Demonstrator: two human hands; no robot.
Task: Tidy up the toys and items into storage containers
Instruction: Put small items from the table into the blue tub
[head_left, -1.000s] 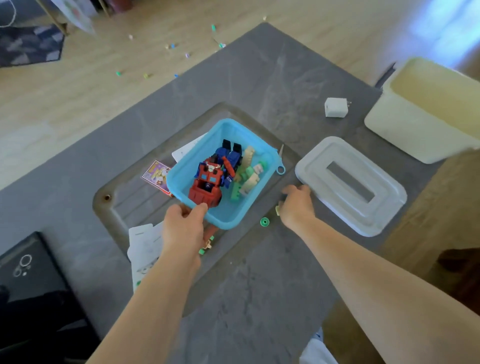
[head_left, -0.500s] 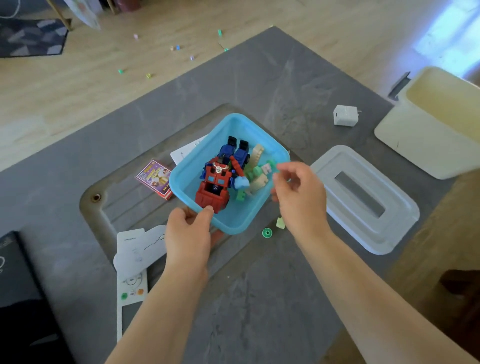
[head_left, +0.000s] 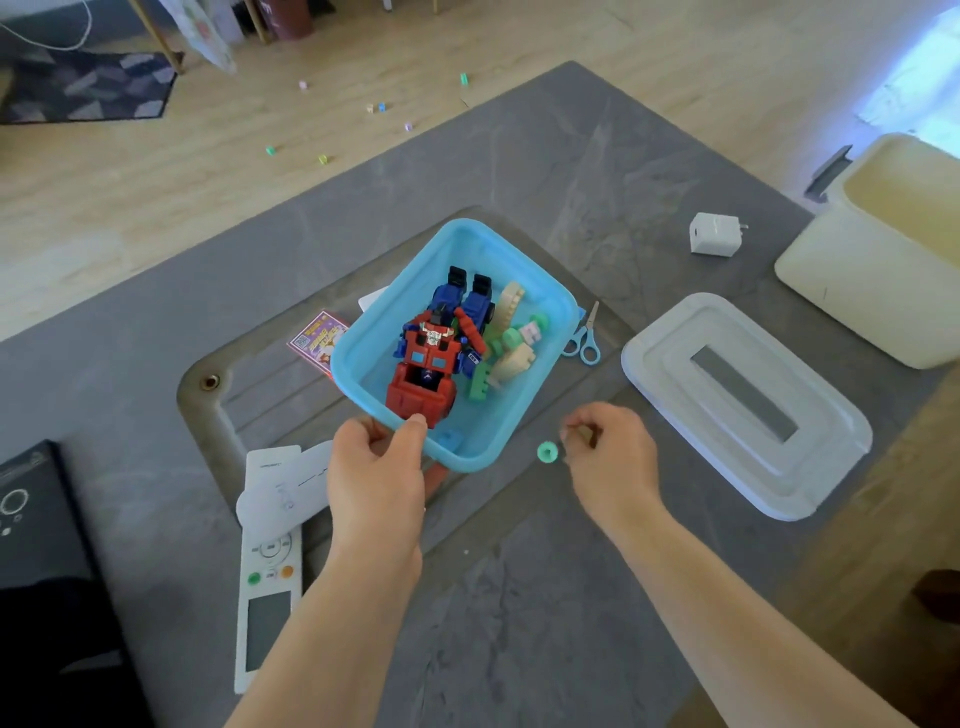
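Note:
A light blue bin (head_left: 545, 291) sits in the middle of the grey table and holds a red and blue robot toy (head_left: 426, 364) plus several green and cream building blocks (head_left: 511, 358). My left hand (head_left: 376, 478) grips the bin's near rim. To the bin's right, my right hand (head_left: 613, 457) is down on the table and pinches a small pale block (head_left: 584, 434) in its fingertips. A green ring (head_left: 549, 452) lies on the table just left of those fingers, apart from the bin.
Right of my right hand lies a white lid (head_left: 675, 374), with a cream storage box (head_left: 857, 291) beyond it. Also on the table: a white charger (head_left: 714, 234), small blue scissors (head_left: 584, 338), a card (head_left: 317, 338), papers (head_left: 280, 483), a remote (head_left: 267, 597). Small beads litter the floor.
My right hand rose over the bin's right edge, then came back down beside the green ring and closed on the small pale block. My left hand stayed on the rim.

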